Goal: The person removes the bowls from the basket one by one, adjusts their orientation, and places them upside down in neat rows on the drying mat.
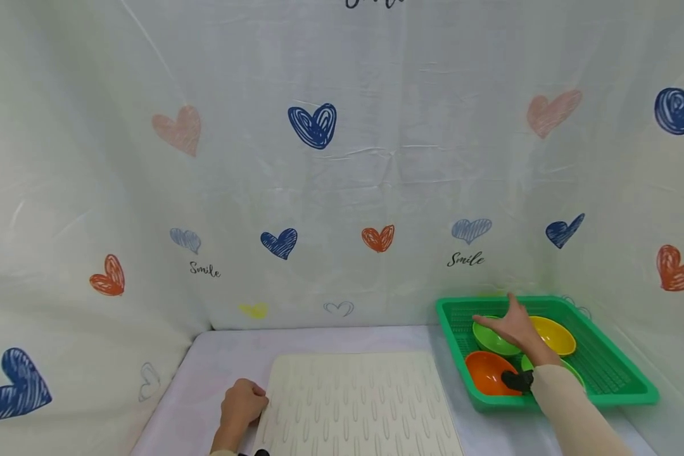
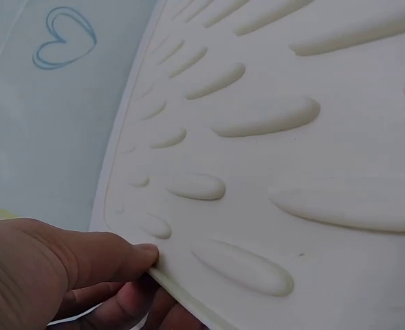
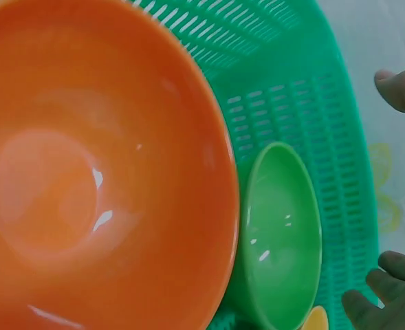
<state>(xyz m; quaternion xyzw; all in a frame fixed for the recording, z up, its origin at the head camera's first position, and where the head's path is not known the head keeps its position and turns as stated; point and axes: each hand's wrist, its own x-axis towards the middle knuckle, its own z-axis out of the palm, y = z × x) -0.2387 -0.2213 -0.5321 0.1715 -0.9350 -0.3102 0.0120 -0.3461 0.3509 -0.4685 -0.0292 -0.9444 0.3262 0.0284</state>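
Observation:
On the left, my left hand [image 1: 240, 405] pinches the left edge of a cream ridged mat [image 1: 353, 405]. In the left wrist view the thumb [image 2: 123, 258] lies on top of the edge, with the other fingers beneath it. My right hand [image 1: 514, 328] hovers over a green basket [image 1: 615, 398], thumb and fingers spread wide and nothing in its grasp. Below it sits a green bowl [image 1: 490, 343], with a yellow bowl [image 1: 555, 335] to the right. Nearer are an orange bowl [image 1: 484, 372] and a second green bowl [image 1: 572, 372], partly hidden by the sleeve.
A white cloth [image 1: 205, 361] covers the table. Behind it hangs a pale curtain [image 1: 399, 171] printed with hearts and "Smile" lettering, which also closes off both sides. The basket stands at the right, close to the curtain, beside the mat.

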